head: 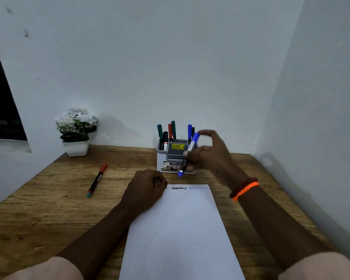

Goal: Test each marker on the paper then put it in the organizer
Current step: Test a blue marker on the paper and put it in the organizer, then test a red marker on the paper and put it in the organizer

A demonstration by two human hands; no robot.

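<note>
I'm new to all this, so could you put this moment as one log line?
right hand: holds blue marker before organizer | left hand: curled, rests on paper | red marker: lying on desk

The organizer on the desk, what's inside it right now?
The organizer holds several upright markers: green, black, red and blue ones show. The right hand covers its right side, so others may be hidden.

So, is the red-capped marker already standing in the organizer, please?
No, the red-capped marker lies flat on the desk, left of the organizer.
</note>
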